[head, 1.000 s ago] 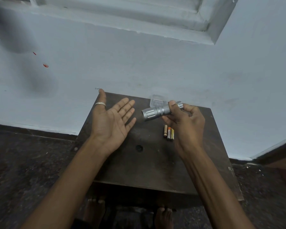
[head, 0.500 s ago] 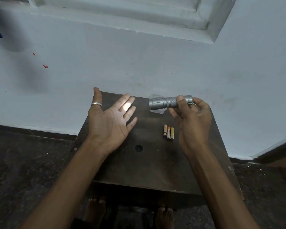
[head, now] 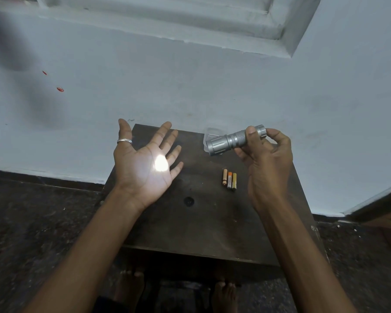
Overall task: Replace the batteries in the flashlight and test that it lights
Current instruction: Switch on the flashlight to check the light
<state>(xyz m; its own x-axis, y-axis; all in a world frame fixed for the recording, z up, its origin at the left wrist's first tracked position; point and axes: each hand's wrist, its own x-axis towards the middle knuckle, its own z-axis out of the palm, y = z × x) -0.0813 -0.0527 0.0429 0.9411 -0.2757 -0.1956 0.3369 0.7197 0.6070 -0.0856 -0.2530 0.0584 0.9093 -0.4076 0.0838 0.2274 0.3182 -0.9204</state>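
Note:
My right hand [head: 268,163] grips a silver flashlight [head: 228,142] by its tail end, above the far right of a small dark wooden table [head: 203,222]. The flashlight's head points left and slightly down. My left hand [head: 145,163] is held flat, palm up, fingers spread, with a ring on the thumb. A bright white spot of light falls on that palm near the base of the fingers. Three small batteries [head: 229,180] lie side by side on the table between my hands.
A clear plastic case [head: 210,134] lies at the table's far edge behind the flashlight head. The table stands against a pale wall. A round hole [head: 189,201] marks the tabletop's middle. My bare feet show under the near edge, on a dark speckled floor.
The flashlight came on and its light spot moved from my left fingers down onto the palm, brighter now. My right hand tilted the flashlight's head downward.

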